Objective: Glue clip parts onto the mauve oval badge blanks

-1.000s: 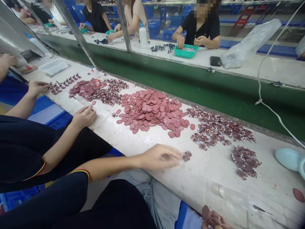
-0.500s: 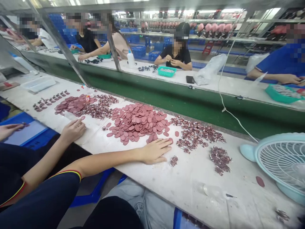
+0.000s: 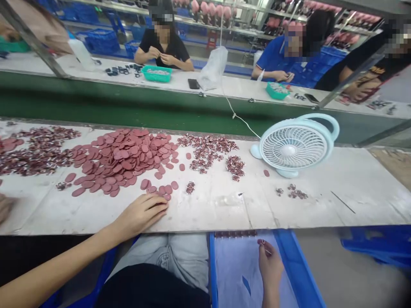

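My left hand (image 3: 143, 216) lies on the white tabletop, palm down with its fingers stretched out. Its fingertips touch or nearly touch a few loose pink oval pieces (image 3: 161, 189). Behind it spreads a large heap of the same flat ovals (image 3: 128, 156). Over a blue tray (image 3: 297, 273) at the table's front edge, my right hand (image 3: 271, 263) pinches a small dark-red oval piece (image 3: 261, 242) with something pale on it, too small to make out. A row of dark-red pieces (image 3: 236, 234) lines the tray's far end, on white sheeting.
Small dark-red and silver pieces lie in heaps (image 3: 208, 149) on the table. A light-blue fan (image 3: 295, 147) stands at the right, its cord running up. Another person's hand (image 3: 4, 207) shows at the left edge. Across the green channel (image 3: 128, 107) people work beside green baskets (image 3: 157, 73).
The view has swung right, bringing my right hand, the blue tray and the whole fan into sight. A few ovals now lie by my left fingertips, in front of the heap.
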Demonstrator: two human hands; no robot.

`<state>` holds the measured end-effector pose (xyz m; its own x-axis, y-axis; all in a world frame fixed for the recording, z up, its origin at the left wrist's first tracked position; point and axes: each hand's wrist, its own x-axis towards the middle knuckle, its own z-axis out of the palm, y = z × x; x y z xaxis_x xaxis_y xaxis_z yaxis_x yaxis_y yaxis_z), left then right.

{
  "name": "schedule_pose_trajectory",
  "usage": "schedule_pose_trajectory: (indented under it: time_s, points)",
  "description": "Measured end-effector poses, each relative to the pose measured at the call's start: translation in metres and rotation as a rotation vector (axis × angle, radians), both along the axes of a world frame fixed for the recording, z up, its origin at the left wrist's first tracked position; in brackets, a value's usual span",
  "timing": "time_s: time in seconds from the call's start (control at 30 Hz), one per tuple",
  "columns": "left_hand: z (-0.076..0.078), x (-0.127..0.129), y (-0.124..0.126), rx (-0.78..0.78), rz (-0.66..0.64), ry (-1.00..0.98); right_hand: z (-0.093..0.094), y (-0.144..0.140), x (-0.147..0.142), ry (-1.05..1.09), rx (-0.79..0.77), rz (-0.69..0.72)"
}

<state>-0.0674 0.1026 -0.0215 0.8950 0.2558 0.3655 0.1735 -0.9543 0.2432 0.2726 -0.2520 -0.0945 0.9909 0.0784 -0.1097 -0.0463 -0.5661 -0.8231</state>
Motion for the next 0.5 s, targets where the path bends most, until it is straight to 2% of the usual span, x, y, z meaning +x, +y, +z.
schedule_pose_trajectory:
  time_s: [0.13,0.3,0.5]
  points:
    - [0.008,-0.007,-0.002,-0.017,-0.021,0.062,-0.005,0.005,0.012,-0.082,-0.064,0.051]
    - [0.010,-0.013,0.000,-0.006,-0.002,0.057,-0.012,0.014,0.015,-0.142,-0.087,0.095]
    - [0.014,-0.018,0.003,-0.034,0.034,0.042,0.000,0.029,0.009,-0.135,-0.072,0.078]
